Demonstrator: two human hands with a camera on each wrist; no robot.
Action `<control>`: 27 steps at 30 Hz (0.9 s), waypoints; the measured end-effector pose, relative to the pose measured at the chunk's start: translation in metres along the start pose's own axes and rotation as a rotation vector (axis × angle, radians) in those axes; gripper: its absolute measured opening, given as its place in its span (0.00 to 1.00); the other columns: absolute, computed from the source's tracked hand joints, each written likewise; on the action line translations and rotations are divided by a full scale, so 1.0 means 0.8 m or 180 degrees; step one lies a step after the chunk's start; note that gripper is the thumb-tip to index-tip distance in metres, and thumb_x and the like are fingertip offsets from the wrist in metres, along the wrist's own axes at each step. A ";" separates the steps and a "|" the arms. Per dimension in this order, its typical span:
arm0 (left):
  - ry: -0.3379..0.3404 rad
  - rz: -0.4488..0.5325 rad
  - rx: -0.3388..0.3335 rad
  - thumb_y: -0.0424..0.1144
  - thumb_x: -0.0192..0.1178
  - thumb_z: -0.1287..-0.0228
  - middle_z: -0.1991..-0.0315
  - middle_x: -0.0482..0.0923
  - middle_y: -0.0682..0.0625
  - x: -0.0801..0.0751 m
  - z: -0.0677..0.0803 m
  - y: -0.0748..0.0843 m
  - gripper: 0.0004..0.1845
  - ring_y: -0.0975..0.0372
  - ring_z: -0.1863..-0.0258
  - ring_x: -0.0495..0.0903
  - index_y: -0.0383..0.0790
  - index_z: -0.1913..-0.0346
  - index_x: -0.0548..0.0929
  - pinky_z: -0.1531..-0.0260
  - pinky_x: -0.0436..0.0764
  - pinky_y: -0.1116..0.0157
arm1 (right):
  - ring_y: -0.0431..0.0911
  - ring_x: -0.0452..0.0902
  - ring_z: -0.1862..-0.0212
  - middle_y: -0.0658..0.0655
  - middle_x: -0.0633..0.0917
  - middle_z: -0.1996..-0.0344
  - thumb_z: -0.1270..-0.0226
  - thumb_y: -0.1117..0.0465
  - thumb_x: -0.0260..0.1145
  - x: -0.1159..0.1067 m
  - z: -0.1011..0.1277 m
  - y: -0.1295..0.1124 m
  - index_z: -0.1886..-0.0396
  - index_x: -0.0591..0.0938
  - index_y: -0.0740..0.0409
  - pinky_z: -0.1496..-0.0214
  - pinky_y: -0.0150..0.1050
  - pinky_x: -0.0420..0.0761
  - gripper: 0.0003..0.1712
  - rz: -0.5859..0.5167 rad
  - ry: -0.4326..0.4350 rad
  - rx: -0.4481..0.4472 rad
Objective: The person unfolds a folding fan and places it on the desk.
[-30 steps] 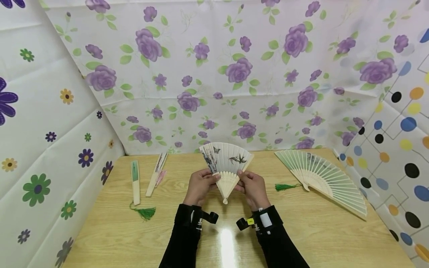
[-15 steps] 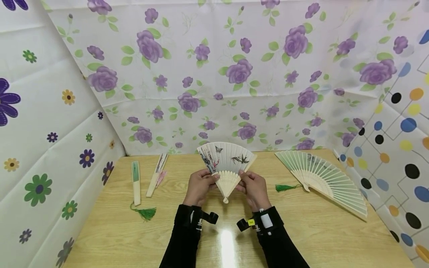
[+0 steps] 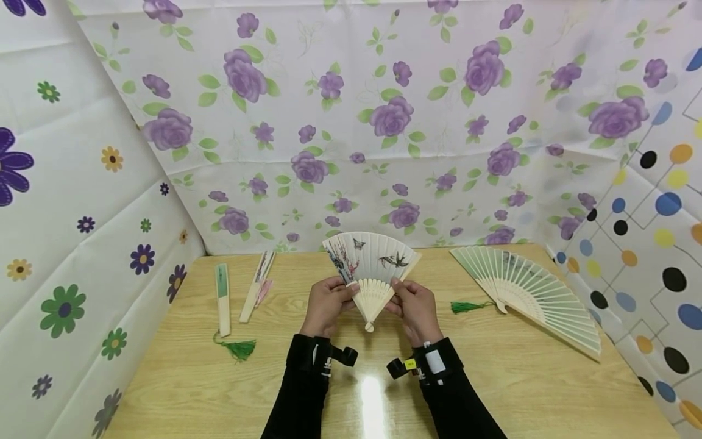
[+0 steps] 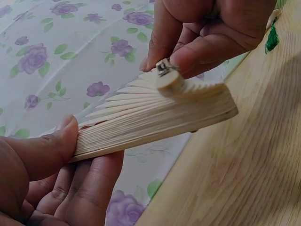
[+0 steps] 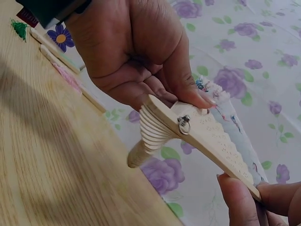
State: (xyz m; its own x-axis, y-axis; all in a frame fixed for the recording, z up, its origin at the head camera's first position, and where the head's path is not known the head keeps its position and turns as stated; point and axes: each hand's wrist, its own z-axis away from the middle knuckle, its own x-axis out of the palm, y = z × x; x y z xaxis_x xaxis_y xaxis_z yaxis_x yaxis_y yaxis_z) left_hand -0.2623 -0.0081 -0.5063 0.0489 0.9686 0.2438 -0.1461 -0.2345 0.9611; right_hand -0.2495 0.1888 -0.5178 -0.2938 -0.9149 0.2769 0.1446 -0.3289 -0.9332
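Folding fan (image 3: 371,283), partly spread above the wooden table (image 3: 186,390)
Its pale leaf (image 3: 373,261), painted with butterfly and blossoms, is toward the table's far edge; cream ribs (image 3: 372,300) gather at the pivot (image 3: 370,327).

The held fan (image 3: 372,277) has smooth, matt, wooden-looking ribs (image 4: 134,125) and a shiny metal rivet (image 5: 184,123). Glossy wood grain covers the table (image 3: 192,390); 2 green tassels (image 3: 239,349) (image 3: 466,306) look like thread; the sleeves (image 3: 298,396) are matt cloth.
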 end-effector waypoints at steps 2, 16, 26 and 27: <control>0.0028 0.0019 -0.0011 0.24 0.67 0.19 0.70 0.87 0.52 0.000 0.001 0.001 0.05 0.65 0.66 0.92 0.22 0.48 0.87 0.59 0.98 0.67 | 0.38 0.86 0.71 0.51 0.84 0.71 0.09 0.60 0.66 0.001 0.000 0.001 0.52 0.84 0.70 0.65 0.29 0.95 0.14 -0.0002 0.0037 -0.0010; 0.0120 0.0021 0.0000 0.25 0.68 0.19 0.68 0.89 0.51 -0.002 0.000 0.003 0.09 0.65 0.66 0.92 0.21 0.44 0.87 0.59 0.97 0.68 | 0.37 0.87 0.73 0.51 0.85 0.72 0.09 0.59 0.67 0.001 -0.001 0.002 0.54 0.84 0.69 0.65 0.30 0.95 0.14 -0.0057 0.0095 -0.0008; 0.0150 0.0017 0.0010 0.25 0.69 0.19 0.69 0.88 0.52 -0.001 0.000 0.001 0.10 0.66 0.67 0.92 0.21 0.43 0.87 0.59 0.97 0.69 | 0.37 0.88 0.72 0.51 0.85 0.72 0.10 0.60 0.68 0.001 0.004 -0.001 0.51 0.84 0.71 0.64 0.29 0.95 0.15 -0.0051 0.0082 -0.0022; 0.0148 0.0021 0.0009 0.25 0.69 0.19 0.69 0.88 0.52 -0.001 0.000 0.001 0.10 0.66 0.67 0.92 0.22 0.43 0.87 0.59 0.97 0.69 | 0.37 0.88 0.72 0.51 0.85 0.72 0.10 0.60 0.68 0.001 0.004 -0.001 0.51 0.84 0.71 0.64 0.29 0.96 0.15 -0.0052 0.0082 -0.0026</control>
State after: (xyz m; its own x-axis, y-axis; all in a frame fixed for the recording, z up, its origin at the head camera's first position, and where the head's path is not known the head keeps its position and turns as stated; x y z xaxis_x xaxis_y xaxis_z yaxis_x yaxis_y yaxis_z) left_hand -0.2624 -0.0093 -0.5061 0.0020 0.9698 0.2438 -0.1434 -0.2410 0.9599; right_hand -0.2467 0.1874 -0.5160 -0.3204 -0.9030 0.2862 0.1319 -0.3417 -0.9305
